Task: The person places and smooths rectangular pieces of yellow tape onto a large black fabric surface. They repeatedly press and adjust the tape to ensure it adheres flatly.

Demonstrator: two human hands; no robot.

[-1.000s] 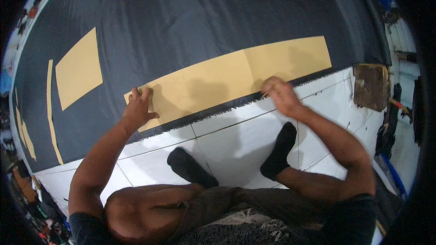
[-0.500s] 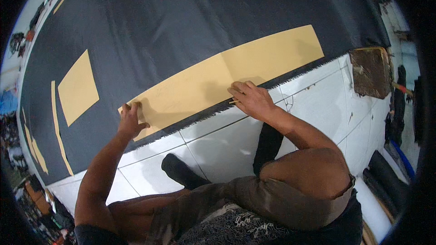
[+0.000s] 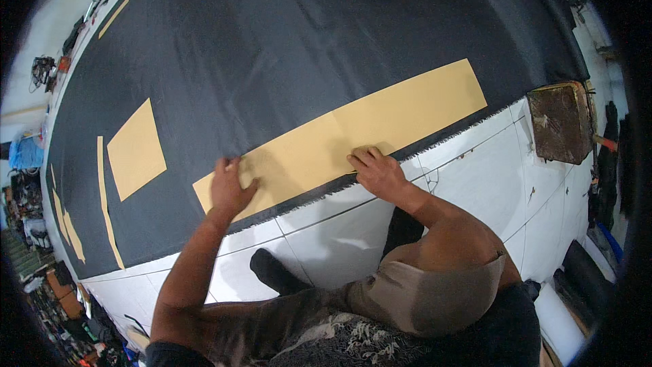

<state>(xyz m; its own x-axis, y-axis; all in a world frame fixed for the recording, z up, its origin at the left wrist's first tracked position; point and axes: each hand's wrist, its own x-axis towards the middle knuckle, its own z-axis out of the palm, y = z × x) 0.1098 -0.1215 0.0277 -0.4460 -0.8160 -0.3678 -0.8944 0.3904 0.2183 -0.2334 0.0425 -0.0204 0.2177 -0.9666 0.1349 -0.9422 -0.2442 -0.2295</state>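
A long yellow paper pattern piece lies on black fabric, close to the fabric's frayed near edge. My left hand rests on its left part, with fingertips at the far edge and the thumb spread apart on the paper. Farther right, my right hand presses on the near edge with its fingers curled together. A thin yellowish stick showed under these fingers a moment ago; now they mostly hide it, and its exact kind cannot be made out.
A four-sided paper piece and a narrow paper strip lie to the left, with smaller scraps beyond. A worn brown block sits at the fabric's right corner. White floor tiles and my dark-covered foot are nearer me.
My left hand has moved rightward along the paper from its left end. My right hand stays near the same spot, fingers more curled. The paper's middle crease looks flatter; the whole view has shifted slightly.
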